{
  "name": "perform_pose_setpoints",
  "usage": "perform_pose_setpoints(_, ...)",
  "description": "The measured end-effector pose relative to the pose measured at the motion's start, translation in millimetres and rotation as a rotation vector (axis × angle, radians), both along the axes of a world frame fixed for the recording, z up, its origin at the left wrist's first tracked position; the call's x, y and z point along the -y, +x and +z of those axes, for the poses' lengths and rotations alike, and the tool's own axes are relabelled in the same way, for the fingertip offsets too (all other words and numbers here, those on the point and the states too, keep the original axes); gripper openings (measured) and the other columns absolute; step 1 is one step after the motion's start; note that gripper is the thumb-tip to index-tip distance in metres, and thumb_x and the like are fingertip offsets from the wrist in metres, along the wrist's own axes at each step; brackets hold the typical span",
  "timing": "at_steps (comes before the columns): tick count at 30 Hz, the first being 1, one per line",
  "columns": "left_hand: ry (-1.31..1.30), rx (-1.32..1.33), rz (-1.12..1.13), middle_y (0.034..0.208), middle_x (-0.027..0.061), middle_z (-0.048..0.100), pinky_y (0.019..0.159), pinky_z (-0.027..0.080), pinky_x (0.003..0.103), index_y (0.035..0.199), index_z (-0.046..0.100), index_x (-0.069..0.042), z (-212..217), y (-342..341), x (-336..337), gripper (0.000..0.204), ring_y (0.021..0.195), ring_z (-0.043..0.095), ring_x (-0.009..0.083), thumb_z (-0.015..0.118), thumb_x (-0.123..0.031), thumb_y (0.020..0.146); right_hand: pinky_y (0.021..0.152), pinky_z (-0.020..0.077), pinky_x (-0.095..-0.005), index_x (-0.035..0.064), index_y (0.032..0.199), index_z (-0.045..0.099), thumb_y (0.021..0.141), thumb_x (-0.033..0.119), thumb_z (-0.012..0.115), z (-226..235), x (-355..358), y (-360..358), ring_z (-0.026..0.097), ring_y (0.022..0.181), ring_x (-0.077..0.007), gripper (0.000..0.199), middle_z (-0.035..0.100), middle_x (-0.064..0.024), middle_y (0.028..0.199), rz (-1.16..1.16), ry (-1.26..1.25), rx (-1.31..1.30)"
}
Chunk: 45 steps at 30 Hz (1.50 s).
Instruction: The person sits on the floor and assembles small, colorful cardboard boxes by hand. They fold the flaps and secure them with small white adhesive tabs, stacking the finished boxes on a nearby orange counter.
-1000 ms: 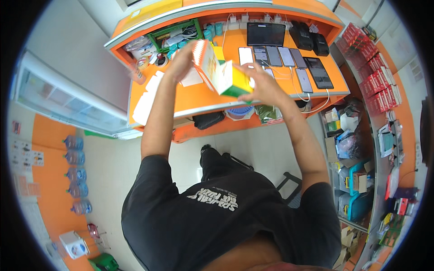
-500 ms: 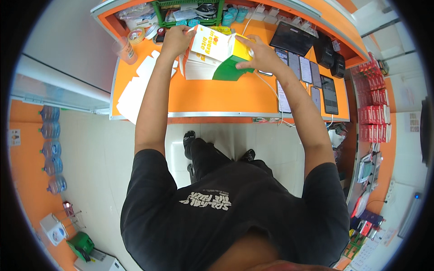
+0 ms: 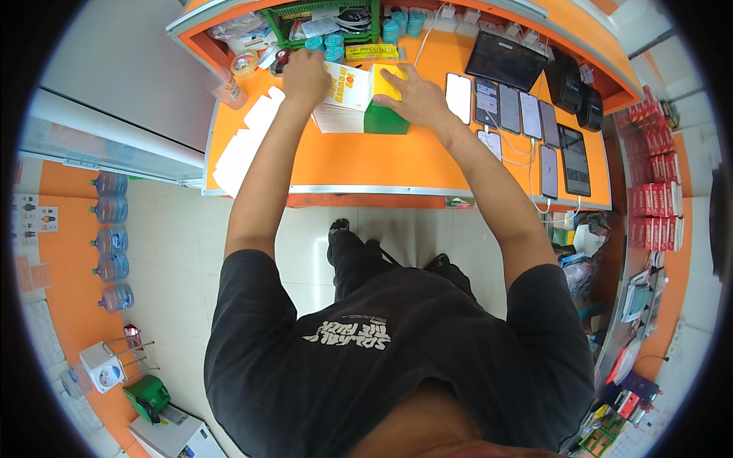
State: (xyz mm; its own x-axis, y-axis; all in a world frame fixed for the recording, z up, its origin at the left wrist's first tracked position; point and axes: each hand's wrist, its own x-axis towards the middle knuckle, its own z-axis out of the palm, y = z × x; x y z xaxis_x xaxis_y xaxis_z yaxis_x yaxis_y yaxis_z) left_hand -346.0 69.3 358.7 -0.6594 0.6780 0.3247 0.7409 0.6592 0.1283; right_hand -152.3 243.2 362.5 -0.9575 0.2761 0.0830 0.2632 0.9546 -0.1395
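Observation:
On the orange counter (image 3: pixel 366 160) stands a small carton (image 3: pixel 368 98) with white, yellow and green faces. My left hand (image 3: pixel 304 76) grips its left side, where a white printed panel faces up. My right hand (image 3: pixel 416 98) lies flat on its yellow top and right side, fingers spread. A stack of flat white sheets (image 3: pixel 336 119) sits under the carton's left part.
Flat white cartons (image 3: pixel 243 149) lie at the counter's left end beside a tape roll (image 3: pixel 244 64). Several phones (image 3: pixel 510 107), a tablet (image 3: pixel 506 59) and a black device (image 3: pixel 573 90) line the right. A green basket (image 3: pixel 328 23) stands at the back. Water bottles (image 3: pixel 112 229) stand on the floor at left.
The carton has come down from in front of me onto the counter. Both hands went down with it and now press on it. My head has tilted further over the counter.

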Motion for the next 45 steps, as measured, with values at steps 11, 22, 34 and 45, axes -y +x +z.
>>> perform_pose_setpoints(11, 0.113, 0.007, -0.296, 0.147, 0.0171, 0.049, 0.115, 0.032, 0.056, 0.152, 0.042, -0.018, -119, 21, -21, 0.049, 0.141, 0.040, 0.0393, 0.038, -0.035, 0.106, 0.078, 0.0600, -0.0460, 0.0236, 0.146, 0.053, 0.093, 0.074, 0.047, -27, 13, 2, 0.071, 0.100, -0.0371, 0.074, 0.051, -0.0179, 0.145, 0.023, 0.087, -0.135)
perform_pose_setpoints(22, 0.302, -0.246, -0.481, 0.137, 0.0255, 0.058, 0.108, 0.043, 0.044, 0.135, 0.057, -0.002, -177, -26, -54, 0.049, 0.127, 0.055, 0.0383, 0.050, -0.037, 0.101, 0.067, 0.0558, -0.0374, 0.0068, 0.112, 0.070, 0.099, 0.055, 0.056, -59, -16, 57, 0.071, 0.081, -0.0239, 0.052, 0.070, -0.0122, 0.091, 0.032, -0.852, -0.496)
perform_pose_setpoints(34, 0.662, 0.011, -0.411, 0.115, 0.0226, 0.070, 0.093, 0.051, 0.044, 0.122, 0.066, -0.001, -101, 12, -26, 0.041, 0.107, 0.067, 0.0360, 0.053, -0.032, 0.099, 0.048, 0.0315, -0.0264, 0.0155, 0.082, 0.047, 0.106, 0.036, 0.052, -339, 152, 317, 0.038, 0.054, -0.0094, 0.032, 0.038, 0.0041, 0.064, -0.693, -1.956, -0.889)
perform_pose_setpoints(45, 0.008, 0.139, 0.064, 0.110, 0.0155, 0.073, 0.093, 0.051, 0.038, 0.123, 0.068, -0.001, -98, 43, 250, 0.050, 0.107, 0.067, 0.0284, 0.067, -0.042, 0.095, 0.036, 0.0272, -0.0223, 0.0150, 0.107, 0.046, 0.109, 0.034, 0.049, -411, 209, 386, 0.037, 0.044, -0.0081, 0.019, 0.047, 0.0015, 0.070, -0.953, -1.659, -0.395)
